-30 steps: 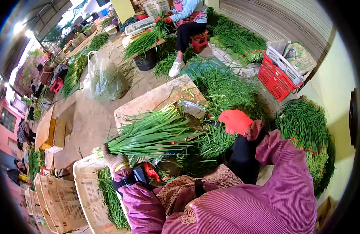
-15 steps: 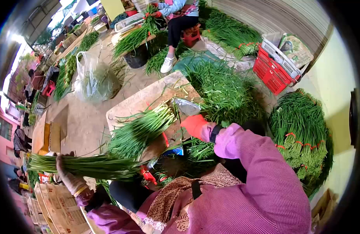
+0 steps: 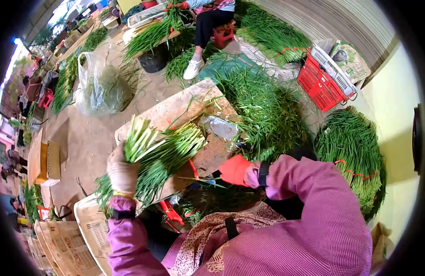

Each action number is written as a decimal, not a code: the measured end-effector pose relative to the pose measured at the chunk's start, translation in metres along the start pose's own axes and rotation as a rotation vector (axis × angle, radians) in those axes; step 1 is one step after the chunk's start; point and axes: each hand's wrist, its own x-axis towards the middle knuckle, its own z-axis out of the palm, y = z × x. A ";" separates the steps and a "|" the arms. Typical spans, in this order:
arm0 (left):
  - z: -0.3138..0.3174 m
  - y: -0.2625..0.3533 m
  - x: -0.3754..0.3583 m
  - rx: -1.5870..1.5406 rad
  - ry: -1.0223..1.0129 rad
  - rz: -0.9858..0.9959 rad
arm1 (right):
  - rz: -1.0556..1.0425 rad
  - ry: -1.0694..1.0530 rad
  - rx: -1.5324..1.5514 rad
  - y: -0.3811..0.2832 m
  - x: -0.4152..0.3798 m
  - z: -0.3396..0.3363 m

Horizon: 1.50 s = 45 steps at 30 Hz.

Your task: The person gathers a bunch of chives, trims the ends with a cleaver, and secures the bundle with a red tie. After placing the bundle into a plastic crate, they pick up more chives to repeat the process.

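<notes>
My left hand [image 3: 123,172], in a pale glove, is closed around a bunch of garlic chives [image 3: 141,140], pale stem ends up and green leaves hanging below. It is at the left side of a wooden board [image 3: 152,112]. Beside it, more garlic chives [image 3: 185,143] lie on the board, with a red strip [image 3: 193,166] near them. My right hand [image 3: 235,170], in an orange-red glove, is closed at the board's near right edge; whatever its fingers hold is hidden. A clear, shiny flat object [image 3: 221,128] rests on the board above it.
Loose greens [image 3: 263,106] are heaped behind the board. Tied bundles [image 3: 355,156] stand at right, near a red crate [image 3: 320,85]. A plastic bag [image 3: 102,85] is at left. A seated co-worker [image 3: 210,27] handles greens farther back. A pale crate [image 3: 95,225] is at lower left.
My left hand has brought its bunch from the far left to the board, turning it from level to stem ends up. My right hand has shifted slightly down, toward the board's near edge.
</notes>
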 end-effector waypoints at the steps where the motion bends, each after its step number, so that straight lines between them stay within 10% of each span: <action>1: 0.014 0.007 0.003 -0.043 -0.043 -0.041 | 0.137 0.234 0.141 0.002 0.011 -0.010; 4: 0.071 0.005 0.005 -0.214 -0.140 -0.088 | 0.172 0.621 0.183 0.004 0.056 -0.006; 11: 0.146 0.013 -0.002 -0.230 -0.280 -0.111 | 0.089 0.347 -0.081 0.026 0.089 0.009; 14: 0.151 0.011 -0.004 -0.177 -0.268 -0.110 | -0.309 -0.196 0.053 0.058 0.043 0.051; 16: 0.156 0.004 -0.001 -0.200 -0.239 -0.067 | -0.889 -0.860 0.751 0.044 -0.021 -0.001; 18: 0.135 0.012 0.005 -0.145 -0.252 -0.042 | -1.231 -0.369 0.793 0.061 -0.015 0.035; 20: 0.119 0.017 0.008 -0.016 -0.167 0.123 | 0.049 -0.642 0.251 0.017 -0.026 -0.070; 22: 0.102 0.020 0.005 0.098 -0.174 0.193 | 0.073 -0.142 0.413 0.030 -0.020 -0.021; 30: 0.124 0.029 -0.015 0.264 -0.345 0.202 | 0.107 0.036 0.380 0.009 0.010 -0.043; 37: 0.124 0.031 0.000 0.195 -0.271 0.199 | 0.277 0.781 0.418 0.013 0.051 -0.081; 45: 0.152 0.007 0.001 0.011 -0.425 0.179 | 0.449 0.368 0.558 0.002 0.109 -0.063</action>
